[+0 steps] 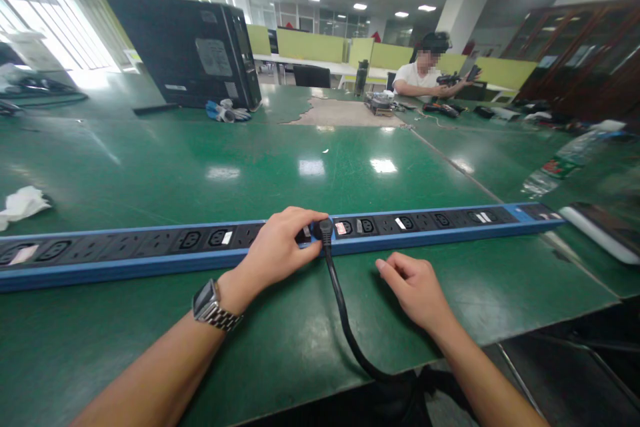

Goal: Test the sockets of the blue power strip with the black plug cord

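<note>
A long blue power strip with black sockets lies across the green table in front of me. At its middle sits a black power plug against the strip; how deep it goes into a socket I cannot tell. My left hand lies over the strip, its thumb and forefinger closed on the plug. From the plug a thick black cord curves down past the table's near edge. My right hand rests on the table just below the strip, fingers curled, nothing seen in it.
A black computer tower stands at the back left, with gloves before it. A plastic bottle and a phone-like dark slab lie to the right. Crumpled tissue is at the left. Across the table sits a person holding a dark object.
</note>
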Tool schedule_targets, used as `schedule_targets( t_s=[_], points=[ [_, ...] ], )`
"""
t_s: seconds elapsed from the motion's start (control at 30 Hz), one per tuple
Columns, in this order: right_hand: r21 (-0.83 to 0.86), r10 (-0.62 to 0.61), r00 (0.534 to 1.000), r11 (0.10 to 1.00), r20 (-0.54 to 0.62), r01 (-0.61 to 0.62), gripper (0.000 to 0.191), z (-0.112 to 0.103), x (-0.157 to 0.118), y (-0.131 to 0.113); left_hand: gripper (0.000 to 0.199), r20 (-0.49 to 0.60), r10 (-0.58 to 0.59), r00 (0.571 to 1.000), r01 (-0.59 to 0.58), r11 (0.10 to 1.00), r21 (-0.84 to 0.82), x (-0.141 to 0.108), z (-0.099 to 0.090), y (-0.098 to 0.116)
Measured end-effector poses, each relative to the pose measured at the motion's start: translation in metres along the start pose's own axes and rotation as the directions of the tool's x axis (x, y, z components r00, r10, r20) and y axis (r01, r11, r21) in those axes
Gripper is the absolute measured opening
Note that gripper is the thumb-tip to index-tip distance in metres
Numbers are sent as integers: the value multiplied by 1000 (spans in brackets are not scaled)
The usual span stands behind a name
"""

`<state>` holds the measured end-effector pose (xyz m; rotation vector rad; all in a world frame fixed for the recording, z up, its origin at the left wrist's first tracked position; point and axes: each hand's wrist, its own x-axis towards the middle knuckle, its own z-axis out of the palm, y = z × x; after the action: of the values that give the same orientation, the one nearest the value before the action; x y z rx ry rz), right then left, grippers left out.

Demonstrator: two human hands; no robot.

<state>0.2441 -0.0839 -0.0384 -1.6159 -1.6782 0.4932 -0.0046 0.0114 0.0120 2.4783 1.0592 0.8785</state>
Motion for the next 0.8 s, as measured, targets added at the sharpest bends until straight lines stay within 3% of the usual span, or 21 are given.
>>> schedule_targets(
  t_s=[0.13,0.3,0.43,0.8],
  points=[
    [3,14,1000,1000,12,-14,43,0,0,0,39,9,-9,1000,9,1000,-20,-1,-2,-1],
    [14,25,1000,1000,16,-25,43,0,-1,0,34,-26,-158,987,151,975,-164,3,0,-3],
    [17,22,1000,1000,20,-22,43,0,-1,-1,36,-32,-235,971,231,968,-102,7,2,0],
    [-10,34,999,999,37,-33,43,0,-1,0,34,46,-138,989,139,990,-28,8,-1,3]
  ],
)
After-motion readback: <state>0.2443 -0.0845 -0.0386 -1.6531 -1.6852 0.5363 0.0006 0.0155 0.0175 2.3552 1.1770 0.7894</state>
